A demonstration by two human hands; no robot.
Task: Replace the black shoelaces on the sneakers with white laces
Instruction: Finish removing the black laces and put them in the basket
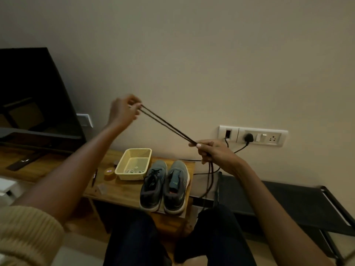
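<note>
Black shoelace (167, 122), doubled, stretches taut between left hand (123, 110) and right hand (213, 152).

**The wooden worktop and what lies on it**

The wooden worktop (123, 191) stands against the wall. On its right end are two grey sneakers (165, 187) side by side, toes toward the camera. Just behind them stands a yellow plastic basket (134, 163). Left of the basket lie a roll of tape (110, 172), a pen (94, 176) and a remote control (23, 161).
</note>
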